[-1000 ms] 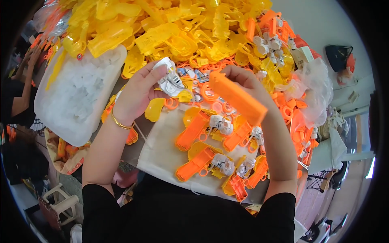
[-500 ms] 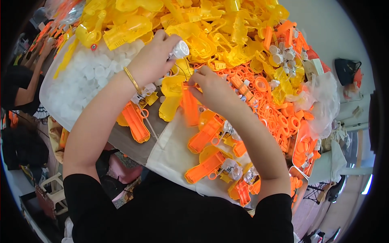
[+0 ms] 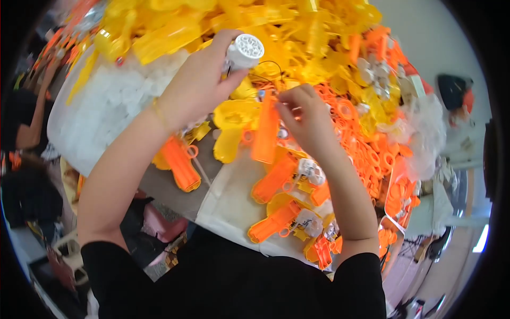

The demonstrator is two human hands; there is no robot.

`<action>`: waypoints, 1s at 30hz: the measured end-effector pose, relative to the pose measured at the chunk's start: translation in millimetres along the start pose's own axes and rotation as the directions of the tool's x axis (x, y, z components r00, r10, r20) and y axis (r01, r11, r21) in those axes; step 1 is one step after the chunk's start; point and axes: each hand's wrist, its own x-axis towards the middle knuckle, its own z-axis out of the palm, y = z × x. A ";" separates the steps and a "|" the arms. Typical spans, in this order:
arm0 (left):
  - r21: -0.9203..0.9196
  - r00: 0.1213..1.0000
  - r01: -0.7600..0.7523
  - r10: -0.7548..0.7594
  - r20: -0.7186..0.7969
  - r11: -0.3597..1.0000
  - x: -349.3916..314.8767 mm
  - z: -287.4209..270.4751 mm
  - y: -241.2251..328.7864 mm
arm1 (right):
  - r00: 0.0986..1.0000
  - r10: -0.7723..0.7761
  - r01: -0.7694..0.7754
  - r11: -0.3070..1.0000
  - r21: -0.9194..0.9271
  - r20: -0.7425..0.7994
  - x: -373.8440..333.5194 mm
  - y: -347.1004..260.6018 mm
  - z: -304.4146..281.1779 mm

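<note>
The left hand point(image 3: 194, 87) was closed around a small white cylindrical part point(image 3: 244, 52), thumb and fingers curled about its body so that only its round, perforated end face showed, turned up toward the camera at about one o'clock from the knuckles. A thin gold bangle point(image 3: 158, 112) circled that wrist. The right hand point(image 3: 308, 119) was closed too — fingertips pinched together near the top end of a long orange plastic shell piece point(image 3: 264, 130), which stood nearly upright just at nine o'clock of the hand; whether the fingers gripped the piece itself or something small against it could not be told. A thin dark wire point(image 3: 271, 72) looped between the white part and the right hand's fingertips.

The two hands were near each other, the white part lying at about eleven o'clock from the right hand. Beneath them the table was heaped with moulded plastic: glossy translucent yellow shell halves point(image 3: 239, 119) at twelve o'clock and directly under the hands, and a pile of matte orange ring-shaped pieces point(image 3: 366, 143) at three o'clock. At six o'clock, on a pale cloth sheet point(image 3: 226, 199), lay several orange toy-gun bodies point(image 3: 273, 223) fitted with white inner parts. At nine o'clock sat a clear bag of small white pieces point(image 3: 106, 106) — cloudy, lumpy, soft-sided.
</note>
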 end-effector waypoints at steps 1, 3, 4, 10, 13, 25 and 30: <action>-0.062 0.998 -0.070 0.069 -0.012 0.996 4.1 6.9 14.1 | 0.995 0.075 -0.075 0.997 -0.001 -0.061 -9.0 2.0 -22.6; -0.109 0.969 -0.237 0.243 0.049 0.966 14.0 29.0 34.1 | 0.989 0.048 -0.058 0.996 -0.067 -0.142 -22.6 23.6 -50.8; -0.114 0.957 -0.272 0.281 0.073 0.956 18.7 45.1 40.2 | 0.985 0.014 -0.029 0.996 -0.088 -0.174 -26.6 40.6 -58.0; -0.339 0.955 -0.090 0.177 0.236 0.937 59.8 163.3 73.0 | 0.951 0.172 -0.255 0.907 -0.334 -0.257 -86.3 118.5 -100.3; -0.260 0.946 -0.052 0.131 0.296 0.964 65.4 205.7 74.2 | 0.913 0.323 -0.385 0.884 -0.264 -0.250 -128.9 121.6 -122.0; 0.124 0.902 -0.254 0.188 0.389 0.959 52.0 215.2 93.6 | 0.336 0.691 -0.934 0.155 -0.322 -0.640 -311.7 291.0 -337.9; -0.020 0.882 -0.269 0.254 0.397 0.963 33.7 187.4 111.3 | 0.352 0.541 -0.930 0.290 -0.224 -0.764 -305.6 260.9 -333.6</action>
